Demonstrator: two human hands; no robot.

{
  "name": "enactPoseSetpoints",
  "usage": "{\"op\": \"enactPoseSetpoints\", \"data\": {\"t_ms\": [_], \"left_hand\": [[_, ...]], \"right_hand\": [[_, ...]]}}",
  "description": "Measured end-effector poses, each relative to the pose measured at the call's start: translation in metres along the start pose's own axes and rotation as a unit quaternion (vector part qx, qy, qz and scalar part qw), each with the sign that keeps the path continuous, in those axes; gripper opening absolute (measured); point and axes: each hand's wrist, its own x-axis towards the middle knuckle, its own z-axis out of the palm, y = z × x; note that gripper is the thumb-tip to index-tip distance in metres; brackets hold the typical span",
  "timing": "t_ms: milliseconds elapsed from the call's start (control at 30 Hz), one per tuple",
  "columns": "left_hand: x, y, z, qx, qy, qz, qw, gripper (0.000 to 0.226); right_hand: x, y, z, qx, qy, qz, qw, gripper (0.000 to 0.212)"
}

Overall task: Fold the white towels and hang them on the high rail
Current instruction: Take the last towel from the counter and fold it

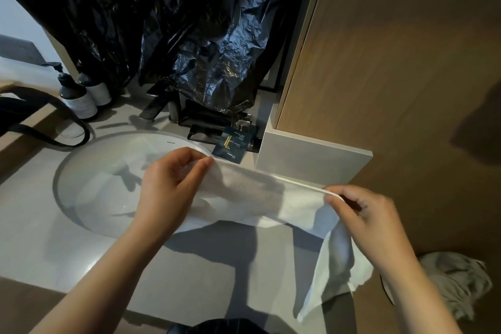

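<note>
A white towel is stretched between my two hands above the counter and the right side of the sink. My left hand pinches its left top corner between thumb and fingers. Its right top corner is pinched by my right hand, and a loose end of the towel hangs down below that hand past the counter's front edge. Another crumpled pale towel lies low at the right, on the floor. No rail is in view.
A round white sink is set in the grey counter. Behind it stand a dark tap, two pump bottles, a dark card and black plastic sheeting. A wooden cabinet wall rises at the right.
</note>
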Motion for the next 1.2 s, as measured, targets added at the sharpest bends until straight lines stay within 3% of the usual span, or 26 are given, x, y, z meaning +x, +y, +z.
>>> {"op": "enactPoseSetpoints", "data": {"t_ms": [133, 233, 367, 500, 600, 667, 833, 900, 1200], "left_hand": [[-0.001, -0.004, 0.001, 0.138, 0.013, 0.041, 0.989, 0.014], [-0.009, 0.006, 0.0, 0.113, 0.01, 0.118, 0.986, 0.025], [-0.024, 0.028, 0.013, 0.048, -0.115, 0.196, 0.973, 0.042], [-0.022, 0.042, 0.03, -0.016, -0.231, 0.157, 0.96, 0.043], [-0.018, 0.041, 0.037, -0.056, -0.28, 0.112, 0.952, 0.024], [-0.018, 0.039, 0.038, -0.064, -0.27, 0.11, 0.954, 0.009], [-0.015, 0.038, 0.037, -0.049, -0.203, 0.136, 0.968, 0.013], [-0.014, 0.04, 0.035, -0.043, -0.179, 0.141, 0.973, 0.016], [-0.004, 0.041, 0.027, -0.017, -0.112, 0.128, 0.985, 0.011]], "right_hand": [[-0.001, -0.005, 0.007, 0.038, -0.025, -0.001, 0.999, 0.026], [0.001, -0.015, 0.014, 0.066, -0.02, -0.008, 0.998, 0.024], [0.004, -0.033, 0.022, 0.083, -0.043, -0.025, 0.995, 0.02], [0.006, -0.052, 0.02, 0.08, -0.054, -0.08, 0.992, 0.021], [0.004, -0.052, 0.014, 0.081, -0.05, -0.092, 0.991, 0.018], [0.002, -0.049, 0.011, 0.069, -0.046, -0.095, 0.992, 0.018], [-0.001, -0.042, 0.01, 0.031, -0.026, -0.094, 0.995, 0.017], [-0.002, -0.036, 0.007, 0.036, -0.018, -0.072, 0.997, 0.011], [-0.005, -0.003, -0.001, 0.035, 0.03, 0.045, 0.998, 0.024]]}}
